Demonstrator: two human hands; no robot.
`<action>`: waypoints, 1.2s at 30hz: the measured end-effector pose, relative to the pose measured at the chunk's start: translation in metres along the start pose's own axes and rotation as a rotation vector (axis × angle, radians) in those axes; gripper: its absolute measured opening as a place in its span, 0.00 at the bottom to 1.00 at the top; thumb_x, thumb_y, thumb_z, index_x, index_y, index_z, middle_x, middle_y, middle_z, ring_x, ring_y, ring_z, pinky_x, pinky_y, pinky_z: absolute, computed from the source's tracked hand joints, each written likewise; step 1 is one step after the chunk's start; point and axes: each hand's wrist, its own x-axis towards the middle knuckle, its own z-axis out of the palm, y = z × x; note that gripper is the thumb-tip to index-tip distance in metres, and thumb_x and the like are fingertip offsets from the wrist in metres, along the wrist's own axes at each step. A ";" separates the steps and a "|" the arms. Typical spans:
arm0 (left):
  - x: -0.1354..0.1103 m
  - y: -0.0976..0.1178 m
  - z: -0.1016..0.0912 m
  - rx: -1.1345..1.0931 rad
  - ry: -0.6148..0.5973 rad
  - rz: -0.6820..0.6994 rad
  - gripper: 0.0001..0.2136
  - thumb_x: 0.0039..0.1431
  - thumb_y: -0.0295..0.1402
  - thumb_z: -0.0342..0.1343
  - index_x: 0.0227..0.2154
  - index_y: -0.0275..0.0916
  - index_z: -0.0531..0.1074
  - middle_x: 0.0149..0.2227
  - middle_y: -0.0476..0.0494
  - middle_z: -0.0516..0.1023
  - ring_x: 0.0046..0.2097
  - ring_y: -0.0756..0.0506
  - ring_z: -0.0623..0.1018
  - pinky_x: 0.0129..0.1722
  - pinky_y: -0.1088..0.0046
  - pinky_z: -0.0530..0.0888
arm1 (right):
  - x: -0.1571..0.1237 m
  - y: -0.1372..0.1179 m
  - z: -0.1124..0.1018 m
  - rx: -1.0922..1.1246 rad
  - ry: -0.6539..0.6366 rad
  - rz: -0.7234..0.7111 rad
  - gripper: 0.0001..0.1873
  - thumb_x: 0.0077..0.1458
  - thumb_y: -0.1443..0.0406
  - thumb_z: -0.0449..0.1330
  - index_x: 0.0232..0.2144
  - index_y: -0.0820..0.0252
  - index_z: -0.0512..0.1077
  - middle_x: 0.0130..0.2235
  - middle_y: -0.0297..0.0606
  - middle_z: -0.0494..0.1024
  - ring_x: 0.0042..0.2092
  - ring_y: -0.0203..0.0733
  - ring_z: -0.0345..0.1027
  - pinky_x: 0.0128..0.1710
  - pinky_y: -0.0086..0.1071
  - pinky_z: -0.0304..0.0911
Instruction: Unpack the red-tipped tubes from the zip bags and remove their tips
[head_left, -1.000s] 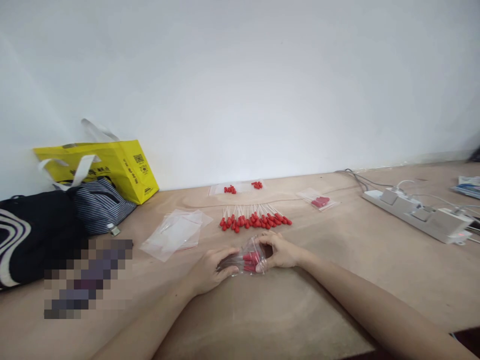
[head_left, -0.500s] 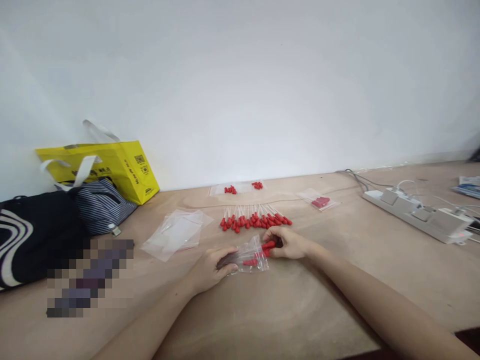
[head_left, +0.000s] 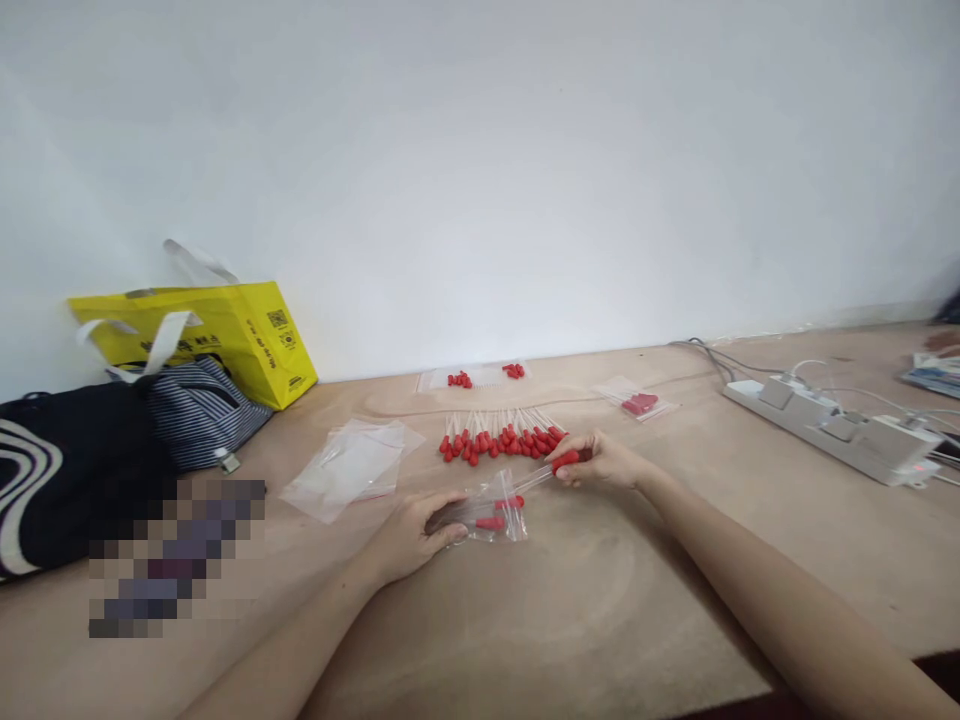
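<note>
My left hand [head_left: 421, 535] pinches a clear zip bag [head_left: 517, 525] between thumb and fingers, its mouth facing right. Two red-bulbed droppers lie inside, the nearer red bulb [head_left: 490, 523] close to my thumb. My right hand [head_left: 600, 462] grips a dropper [head_left: 565, 461] by its red bulb. Its clear tube slants down-left to the bag's mouth; whether the tip is inside I cannot tell. Just beyond is a row of droppers [head_left: 495, 440], red bulbs toward me and tubes pointing away. My right fingers cover the row's right end.
Flat clear bags [head_left: 349, 465] lie at left. Small red bulbs [head_left: 461, 380] rest on clear plastic by the wall. A closed bag of red pieces [head_left: 639, 404] sits right of the row. A power strip [head_left: 832, 430] with cables is farther right; a yellow bag [head_left: 277, 345] and black bag [head_left: 75, 470] stand left.
My right hand has moved right and slightly away from the bag's mouth, with a dropper's tube now showing. The bag in my left hand has shifted slightly left.
</note>
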 end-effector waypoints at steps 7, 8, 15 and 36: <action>-0.001 0.002 -0.001 0.021 -0.006 -0.012 0.17 0.50 0.40 0.51 0.44 0.41 0.68 0.46 0.46 0.73 0.46 0.45 0.72 0.46 0.68 0.67 | 0.001 0.006 -0.005 0.103 0.088 0.094 0.17 0.32 0.63 0.68 0.29 0.63 0.73 0.21 0.31 0.73 0.23 0.30 0.64 0.27 0.27 0.62; -0.001 0.003 -0.001 0.022 -0.007 -0.011 0.17 0.50 0.40 0.51 0.44 0.41 0.68 0.46 0.46 0.73 0.46 0.45 0.72 0.46 0.68 0.68 | 0.001 0.006 -0.008 0.087 0.095 0.090 0.16 0.33 0.63 0.67 0.28 0.63 0.73 0.21 0.31 0.73 0.23 0.30 0.64 0.26 0.27 0.62; 0.000 0.001 -0.001 0.010 0.005 -0.013 0.18 0.50 0.41 0.52 0.44 0.41 0.68 0.46 0.46 0.73 0.46 0.45 0.72 0.46 0.68 0.68 | -0.002 0.010 -0.047 -0.046 0.596 -0.025 0.19 0.33 0.56 0.65 0.27 0.64 0.73 0.25 0.37 0.75 0.25 0.34 0.67 0.28 0.30 0.65; 0.000 0.003 -0.001 0.006 -0.007 -0.031 0.18 0.50 0.41 0.51 0.44 0.42 0.67 0.46 0.46 0.72 0.47 0.45 0.72 0.46 0.68 0.68 | 0.023 0.037 -0.020 -0.554 0.814 0.137 0.19 0.43 0.62 0.57 0.38 0.68 0.71 0.36 0.47 0.75 0.36 0.44 0.69 0.38 0.34 0.62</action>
